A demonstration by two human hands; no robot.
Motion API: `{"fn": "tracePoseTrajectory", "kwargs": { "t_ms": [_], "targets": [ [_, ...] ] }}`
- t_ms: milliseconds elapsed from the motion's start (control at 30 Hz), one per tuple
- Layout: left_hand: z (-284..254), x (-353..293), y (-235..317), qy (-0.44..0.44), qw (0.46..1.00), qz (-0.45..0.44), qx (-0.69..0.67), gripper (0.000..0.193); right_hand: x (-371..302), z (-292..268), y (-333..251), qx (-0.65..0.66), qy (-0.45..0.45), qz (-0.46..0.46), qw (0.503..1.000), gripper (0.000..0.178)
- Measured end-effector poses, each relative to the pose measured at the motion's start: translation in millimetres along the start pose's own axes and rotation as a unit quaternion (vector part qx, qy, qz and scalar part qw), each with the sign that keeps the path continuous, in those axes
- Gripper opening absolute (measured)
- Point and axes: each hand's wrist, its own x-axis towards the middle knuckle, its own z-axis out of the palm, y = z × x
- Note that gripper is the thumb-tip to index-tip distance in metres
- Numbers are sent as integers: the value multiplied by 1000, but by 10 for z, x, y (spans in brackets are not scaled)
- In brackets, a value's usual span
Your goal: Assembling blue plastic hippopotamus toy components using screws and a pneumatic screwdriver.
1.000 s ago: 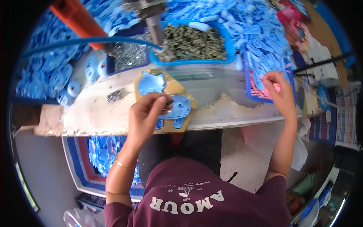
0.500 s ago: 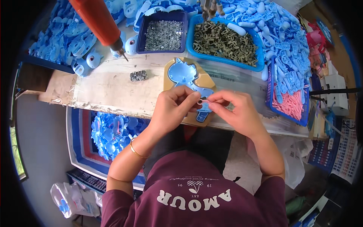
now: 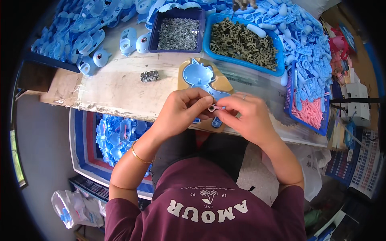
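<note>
My left hand [image 3: 187, 110] and my right hand [image 3: 246, 114] meet over the near edge of the workbench, both closed in a pinch. Between their fingertips is a small pink plastic piece [image 3: 217, 107] with a round ring at its left end; a dark spot shows inside the ring. Just beneath and beyond them lies a tan holding block [image 3: 226, 82]. A light blue plastic toy shell [image 3: 197, 74], hollow side up, sits in it, its lower part partly hidden by my hands.
Beyond the block stand a dark blue tray [image 3: 177, 51] of small screws and a bright blue tray [image 3: 241, 66] of brownish metal parts. Blue plastic parts [image 3: 305, 44] heap at the right, above a basket of pink pieces [image 3: 307, 114]. A small screw cluster [image 3: 149, 76] lies left.
The orange power screwdriver at the upper left has gone out of view. My view has shifted slightly. Both hands stay pinched together at the pink piece, its ring now turned more toward me.
</note>
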Motion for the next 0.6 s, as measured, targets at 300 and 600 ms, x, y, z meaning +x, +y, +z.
{"fn": "tracePoseTrajectory", "kwargs": {
  "t_ms": [300,600],
  "targets": [
    [-309,-43,-11,232,885,240,325,17,233,278,110,-190,-7,-58,980,12],
    [-342,-50,-145,170,824,325,432,13,444,371,209,-200,-93,-89,971,13]
  ]
}}
